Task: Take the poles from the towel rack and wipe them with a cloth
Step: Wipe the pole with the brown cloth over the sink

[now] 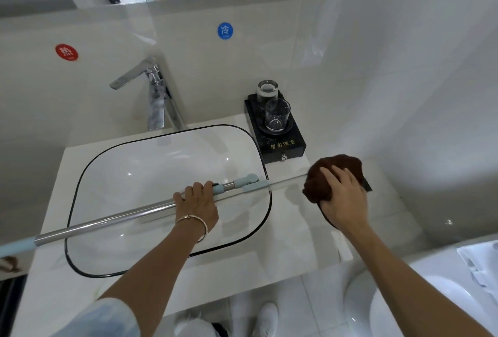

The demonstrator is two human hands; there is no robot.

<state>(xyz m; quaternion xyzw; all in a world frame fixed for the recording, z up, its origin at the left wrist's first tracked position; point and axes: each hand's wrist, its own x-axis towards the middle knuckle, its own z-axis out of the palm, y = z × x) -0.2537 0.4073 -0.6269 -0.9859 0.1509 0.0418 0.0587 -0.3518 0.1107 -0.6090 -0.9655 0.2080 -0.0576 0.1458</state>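
While left hand (198, 207) grips chrome pole (107, 221), pale-blue fittings, right hand (343, 199) clutches brown cloth (342, 162).

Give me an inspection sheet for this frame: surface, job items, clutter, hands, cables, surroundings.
Surface: white counter with a black-rimmed basin set on it.
Job's things: metal pole with pale blue fittings, held across the basin; dark brown cloth bunched at the pole's right part.
Clutter: black stand at the back right, carrying a front glass and a rear glass.
Hands: left hand grips the pole near its middle; right hand grips the cloth.
Cables: nothing seen.
Surroundings: chrome tap behind the basin; red sticker and blue sticker on the wall.
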